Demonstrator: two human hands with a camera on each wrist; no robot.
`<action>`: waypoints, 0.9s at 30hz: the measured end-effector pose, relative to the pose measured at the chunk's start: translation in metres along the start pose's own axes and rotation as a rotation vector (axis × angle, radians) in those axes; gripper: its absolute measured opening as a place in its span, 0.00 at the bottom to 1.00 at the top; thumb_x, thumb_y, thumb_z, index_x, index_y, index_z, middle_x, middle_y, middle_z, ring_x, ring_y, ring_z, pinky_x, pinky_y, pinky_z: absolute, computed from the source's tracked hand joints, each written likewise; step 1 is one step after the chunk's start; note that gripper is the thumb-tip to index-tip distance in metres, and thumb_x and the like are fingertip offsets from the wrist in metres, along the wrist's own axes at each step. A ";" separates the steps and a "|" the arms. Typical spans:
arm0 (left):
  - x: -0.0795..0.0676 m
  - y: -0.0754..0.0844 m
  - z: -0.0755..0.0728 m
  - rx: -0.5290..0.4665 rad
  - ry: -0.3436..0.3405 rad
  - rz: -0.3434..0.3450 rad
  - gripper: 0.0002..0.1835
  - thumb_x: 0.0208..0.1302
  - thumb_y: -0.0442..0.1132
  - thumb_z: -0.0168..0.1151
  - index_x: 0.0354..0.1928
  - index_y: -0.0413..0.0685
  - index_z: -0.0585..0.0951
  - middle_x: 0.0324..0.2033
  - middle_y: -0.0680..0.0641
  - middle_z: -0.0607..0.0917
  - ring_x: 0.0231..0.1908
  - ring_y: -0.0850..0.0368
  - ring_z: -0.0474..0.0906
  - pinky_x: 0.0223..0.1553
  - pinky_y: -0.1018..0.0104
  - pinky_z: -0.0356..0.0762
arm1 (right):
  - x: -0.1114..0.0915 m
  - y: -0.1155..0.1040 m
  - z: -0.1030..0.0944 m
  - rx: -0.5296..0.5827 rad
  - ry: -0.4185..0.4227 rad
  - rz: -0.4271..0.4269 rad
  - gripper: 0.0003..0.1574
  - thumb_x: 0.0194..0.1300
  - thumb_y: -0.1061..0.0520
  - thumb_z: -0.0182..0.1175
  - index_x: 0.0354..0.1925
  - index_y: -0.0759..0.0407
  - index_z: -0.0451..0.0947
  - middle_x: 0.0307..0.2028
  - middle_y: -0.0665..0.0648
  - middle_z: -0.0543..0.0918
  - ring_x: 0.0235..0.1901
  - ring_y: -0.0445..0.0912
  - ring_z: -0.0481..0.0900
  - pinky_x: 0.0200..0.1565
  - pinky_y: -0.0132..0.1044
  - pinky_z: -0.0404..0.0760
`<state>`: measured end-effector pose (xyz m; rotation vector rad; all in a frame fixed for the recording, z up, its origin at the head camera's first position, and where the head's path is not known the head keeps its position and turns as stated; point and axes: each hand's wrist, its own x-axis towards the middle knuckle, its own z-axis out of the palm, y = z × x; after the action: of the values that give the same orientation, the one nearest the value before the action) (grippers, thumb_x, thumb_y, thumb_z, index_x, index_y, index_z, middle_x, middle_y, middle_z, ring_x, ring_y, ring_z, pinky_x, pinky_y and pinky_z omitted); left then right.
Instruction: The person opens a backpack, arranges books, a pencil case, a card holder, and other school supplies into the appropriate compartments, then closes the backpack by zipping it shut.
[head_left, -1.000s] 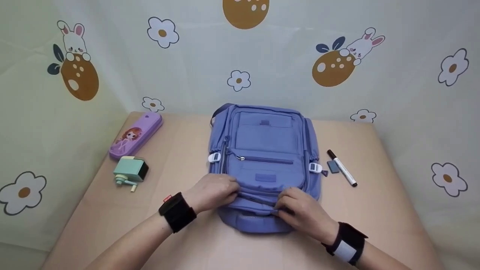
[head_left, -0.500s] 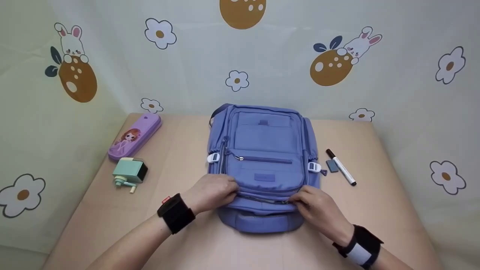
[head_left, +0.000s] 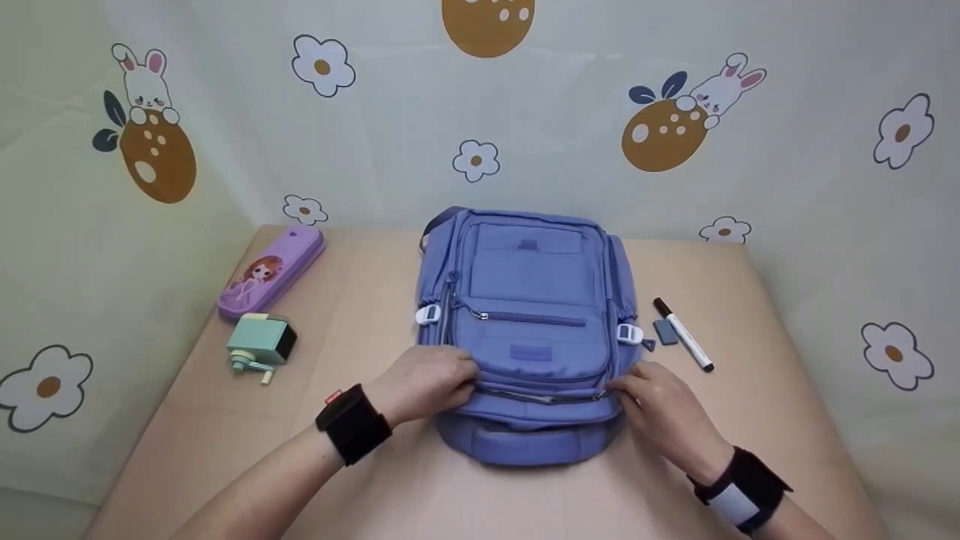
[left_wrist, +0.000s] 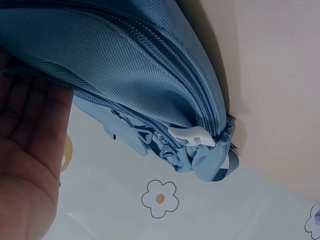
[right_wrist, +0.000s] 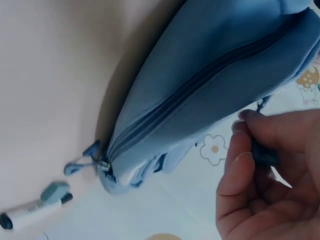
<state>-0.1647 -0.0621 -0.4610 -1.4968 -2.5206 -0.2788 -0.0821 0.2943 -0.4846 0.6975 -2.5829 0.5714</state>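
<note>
A blue-purple backpack lies on the table, front side up, its handle end nearest the person. The left hand grips the fabric beside the front pocket's zipper at the left; in the left wrist view its fingers go in under the cloth edge, tips hidden. At the right end of the same zipper, the right hand pinches the zipper pull between thumb and fingers. That dark blue pull shows partly in the right wrist view, between the fingers.
Left of the backpack lie a purple pencil case with a cartoon girl and a mint-green crank pencil sharpener. On the right are a white marker with a black cap and a small blue-grey block. A patterned curtain surrounds the table.
The right hand has moved rightward along the front zipper, drawing the pull from near the middle to the backpack's right side. The left hand keeps its grip in the same place.
</note>
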 end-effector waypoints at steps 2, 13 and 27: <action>0.001 0.001 -0.001 -0.010 -0.003 -0.001 0.09 0.62 0.36 0.67 0.25 0.51 0.77 0.23 0.55 0.73 0.23 0.59 0.71 0.24 0.64 0.73 | -0.002 -0.002 0.001 0.031 -0.011 0.029 0.14 0.49 0.69 0.78 0.35 0.58 0.89 0.32 0.47 0.81 0.33 0.40 0.77 0.35 0.37 0.79; 0.029 0.028 -0.008 0.016 -0.114 0.026 0.08 0.62 0.45 0.70 0.31 0.51 0.83 0.27 0.55 0.77 0.26 0.58 0.74 0.26 0.63 0.75 | -0.007 -0.002 0.005 0.045 -0.081 0.122 0.12 0.52 0.63 0.77 0.30 0.49 0.84 0.29 0.40 0.76 0.31 0.37 0.73 0.33 0.36 0.76; 0.060 0.061 0.006 0.162 -0.124 0.099 0.10 0.61 0.35 0.62 0.22 0.50 0.79 0.23 0.54 0.78 0.20 0.58 0.73 0.14 0.65 0.69 | -0.007 -0.005 0.006 0.109 0.012 0.097 0.12 0.57 0.64 0.74 0.33 0.50 0.82 0.32 0.41 0.78 0.32 0.36 0.74 0.34 0.34 0.76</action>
<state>-0.1394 0.0188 -0.4475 -1.6129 -2.4817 0.0337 -0.0753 0.2902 -0.4918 0.6037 -2.6014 0.7492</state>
